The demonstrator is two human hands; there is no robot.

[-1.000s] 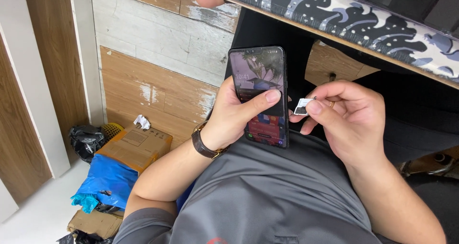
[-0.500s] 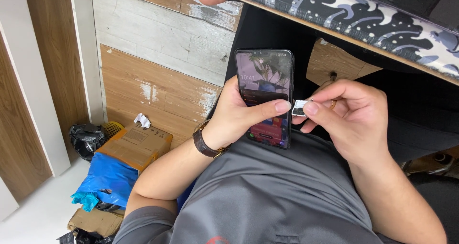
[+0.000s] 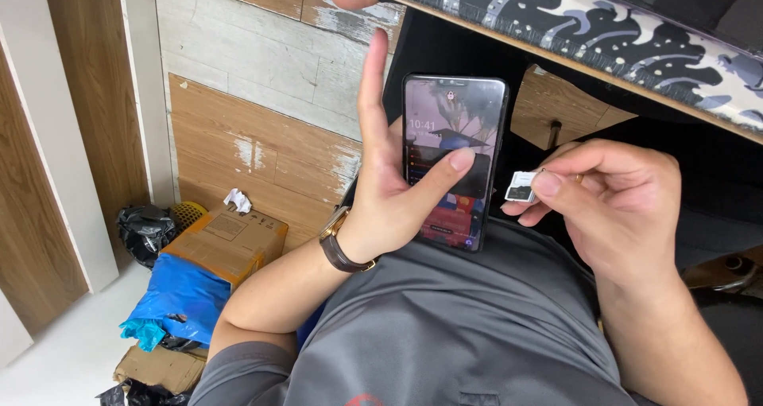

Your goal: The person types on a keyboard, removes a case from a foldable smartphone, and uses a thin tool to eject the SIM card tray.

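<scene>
Two hands: left hand (image 3: pixel 389 207) grips lit smartphone (image 3: pixel 449 163), thumb on screen. Right hand (image 3: pixel 616 203) pinches small card tray (image 3: pixel 520 187). Tray likely light, thin, bendable; hold by edges.

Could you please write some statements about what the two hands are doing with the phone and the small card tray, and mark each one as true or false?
1. The left hand holds the smartphone upright, its screen lit. True.
2. The right hand is empty. False: it pinches a small card tray.
3. The card tray is inserted in the smartphone. False: it is beside the smartphone's right edge, apart from it.
4. A wristwatch sits on the left wrist. True.
5. The left thumb rests on the screen. True.
</scene>
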